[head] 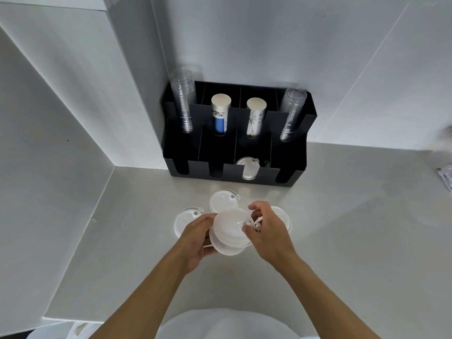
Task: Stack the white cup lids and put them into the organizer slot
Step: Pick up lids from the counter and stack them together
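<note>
While both hands, left [195, 237] & right [267, 227], grip lid stack [228, 232], counter [342, 228] right side lies open.

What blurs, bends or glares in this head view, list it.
Head view: wide-angle bending bows the wall edges; motion blur smears the right hand and the stack of lids held in the left hand; the far right edge is smeared; the clear cup stacks look ghosted; light is soft and even, no hard glare.

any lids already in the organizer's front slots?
Yes, white lids already sit in one front slot of the black organizer, third from the left, while the other front slots look empty.
</note>
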